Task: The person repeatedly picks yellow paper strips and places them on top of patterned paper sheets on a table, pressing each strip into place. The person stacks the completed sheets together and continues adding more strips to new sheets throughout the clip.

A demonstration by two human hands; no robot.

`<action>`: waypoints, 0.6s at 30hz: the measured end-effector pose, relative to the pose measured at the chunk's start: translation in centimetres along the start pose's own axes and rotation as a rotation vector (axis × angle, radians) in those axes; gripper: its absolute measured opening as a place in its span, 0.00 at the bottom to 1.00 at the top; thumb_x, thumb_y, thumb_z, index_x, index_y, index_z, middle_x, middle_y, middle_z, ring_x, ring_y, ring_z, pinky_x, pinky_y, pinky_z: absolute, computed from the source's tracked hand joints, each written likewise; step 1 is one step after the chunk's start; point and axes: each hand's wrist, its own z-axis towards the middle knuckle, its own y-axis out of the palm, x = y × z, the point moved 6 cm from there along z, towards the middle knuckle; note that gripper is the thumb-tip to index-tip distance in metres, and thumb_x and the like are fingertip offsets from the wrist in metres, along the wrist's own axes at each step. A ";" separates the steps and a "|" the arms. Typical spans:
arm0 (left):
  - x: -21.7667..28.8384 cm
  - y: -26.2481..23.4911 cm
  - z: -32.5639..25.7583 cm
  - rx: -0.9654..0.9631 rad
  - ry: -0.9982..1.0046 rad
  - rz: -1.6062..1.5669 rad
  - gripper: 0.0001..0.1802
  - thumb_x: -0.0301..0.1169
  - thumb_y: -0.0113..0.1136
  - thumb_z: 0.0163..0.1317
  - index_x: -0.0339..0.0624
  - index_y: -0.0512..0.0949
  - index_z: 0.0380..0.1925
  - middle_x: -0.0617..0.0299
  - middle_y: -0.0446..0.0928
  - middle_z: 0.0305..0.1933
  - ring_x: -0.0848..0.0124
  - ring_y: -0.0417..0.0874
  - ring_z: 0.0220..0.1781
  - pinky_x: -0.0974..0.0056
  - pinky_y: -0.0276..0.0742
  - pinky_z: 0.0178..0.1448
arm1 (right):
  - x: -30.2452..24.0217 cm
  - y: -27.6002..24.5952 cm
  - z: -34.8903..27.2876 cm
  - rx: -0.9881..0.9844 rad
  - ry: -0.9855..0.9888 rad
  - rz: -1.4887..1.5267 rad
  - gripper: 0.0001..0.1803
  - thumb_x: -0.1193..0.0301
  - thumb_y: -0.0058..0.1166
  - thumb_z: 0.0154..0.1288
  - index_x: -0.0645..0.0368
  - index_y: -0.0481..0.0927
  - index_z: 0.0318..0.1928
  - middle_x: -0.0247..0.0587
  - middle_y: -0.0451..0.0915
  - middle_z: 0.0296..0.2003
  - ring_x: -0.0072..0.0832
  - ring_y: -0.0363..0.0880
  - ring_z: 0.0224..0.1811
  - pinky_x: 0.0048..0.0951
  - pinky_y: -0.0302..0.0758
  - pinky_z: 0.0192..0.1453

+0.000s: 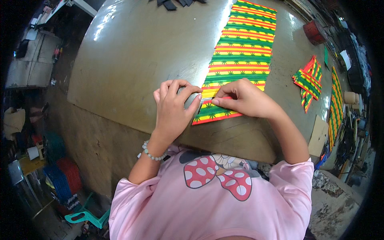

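Observation:
A long row of overlapping fabric strips (244,52), striped green, yellow and red with dark leaf shapes, runs away from me on the table. At its near end lies one strip (214,115), set slightly apart at its left. My right hand (246,98) pinches the upper edge of this near strip between thumb and index finger. My left hand (175,102) rests on the table at the row's left edge, its thumb and index tips almost meeting at a corner of the fabric. Whatever lies between those tips is mostly hidden.
The broad brown table (132,72) has a shiny surface. Crossed striped strips (309,82) lie to the right, with a dark red round container (315,32) beyond. More striped fabric (335,108) and a tan board (319,136) are at the right edge. Black pieces (178,3) lie at the far side.

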 end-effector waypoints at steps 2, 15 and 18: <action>-0.3 0.0 -0.1 0.004 -0.010 -0.019 0.07 0.35 0.70 0.59 0.55 0.86 0.38 0.69 0.77 0.47 0.63 0.72 0.56 0.54 0.60 0.61 | 1.1 0.5 0.8 -0.009 0.042 0.013 0.14 0.66 0.65 0.70 0.67 0.86 0.38 0.35 0.82 0.25 0.15 0.74 0.28 0.26 0.73 0.32; -1.2 -0.2 0.3 -0.093 -0.089 -0.140 0.08 0.35 0.68 0.61 0.53 0.88 0.40 0.69 0.78 0.48 0.63 0.71 0.58 0.56 0.59 0.64 | 2.0 0.3 2.4 -0.006 0.076 -0.001 0.16 0.63 0.63 0.68 0.66 0.83 0.32 0.50 0.78 0.19 0.29 0.76 0.20 0.37 0.72 0.29; -1.1 -0.3 0.5 -0.106 -0.096 -0.132 0.08 0.36 0.68 0.63 0.53 0.88 0.41 0.69 0.78 0.49 0.64 0.71 0.58 0.56 0.59 0.64 | 2.2 0.3 2.5 -0.032 0.143 -0.010 0.16 0.63 0.63 0.68 0.66 0.82 0.31 0.49 0.78 0.19 0.31 0.76 0.21 0.37 0.72 0.29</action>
